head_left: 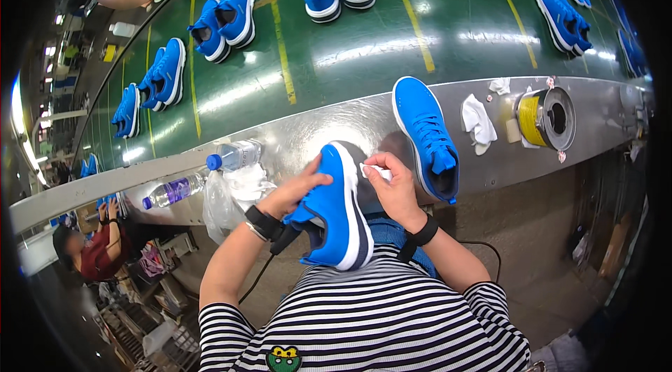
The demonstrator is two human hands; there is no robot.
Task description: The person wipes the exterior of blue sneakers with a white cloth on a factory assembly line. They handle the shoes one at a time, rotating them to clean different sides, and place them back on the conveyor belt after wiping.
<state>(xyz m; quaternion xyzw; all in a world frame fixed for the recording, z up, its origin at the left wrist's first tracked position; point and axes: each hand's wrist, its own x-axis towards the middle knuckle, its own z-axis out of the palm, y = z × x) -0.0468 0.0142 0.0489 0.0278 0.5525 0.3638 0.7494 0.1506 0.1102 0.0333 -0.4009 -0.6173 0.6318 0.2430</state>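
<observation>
A blue sneaker (pixel 334 207) with a white sole is tilted on its side in front of my chest, its toe toward the metal ledge. My left hand (pixel 302 188) grips it by the upper near the laces. Beside the sole, my right hand (pixel 392 183) pinches a small white cloth (pixel 378 171) close to the sole's edge near the toe; whether it touches cannot be made out. Just right of that hand, a second blue sneaker (pixel 427 130) rests on the metal ledge (pixel 315 132), heel toward me.
Beyond the ledge, a green conveyor belt (pixel 336 67) with yellow lines carries several pairs of blue sneakers. At right lie a crumpled white cloth (pixel 478 122) and a round metal can (pixel 556 118). Plastic bottles (pixel 238 155) and a plastic bag (pixel 218 204) are at left. Co-workers (pixel 98 249) appear farther off.
</observation>
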